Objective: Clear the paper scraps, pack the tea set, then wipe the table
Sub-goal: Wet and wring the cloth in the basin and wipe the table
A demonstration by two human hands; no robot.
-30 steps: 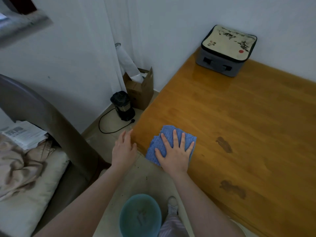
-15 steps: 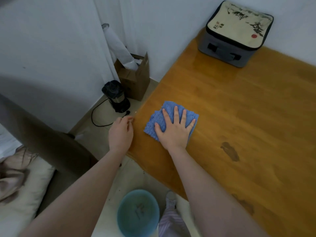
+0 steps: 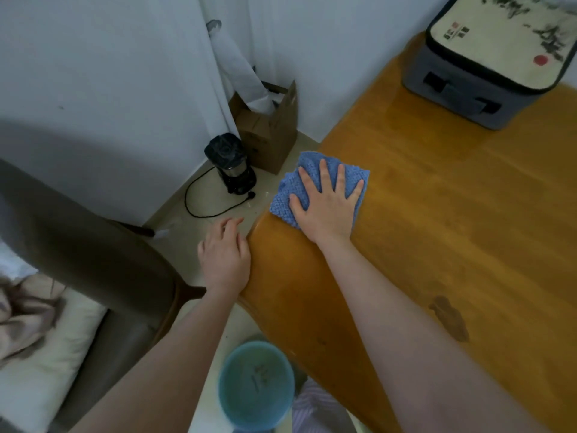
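Note:
My right hand (image 3: 329, 204) lies flat with fingers spread on a folded blue cloth (image 3: 307, 173) at the left edge of the wooden table (image 3: 437, 220); part of the cloth hangs past the edge. My left hand (image 3: 224, 254) is held just off the table's left rim, fingers loosely curled, nothing in it. A grey zipped tea set bag (image 3: 487, 57) with a cream ink-painted lid stands at the table's far right corner.
A teal bin (image 3: 256, 382) stands on the floor below the table's near edge. On the floor by the wall are a black kettle (image 3: 229, 164) with its cord and a cardboard box (image 3: 268, 129). A dark chair back (image 3: 93, 245) and cushion lie left.
My right hand has slid the blue cloth farther along the table's left side and out over its edge. My left hand has followed along the rim. The camera has moved closer to the bag.

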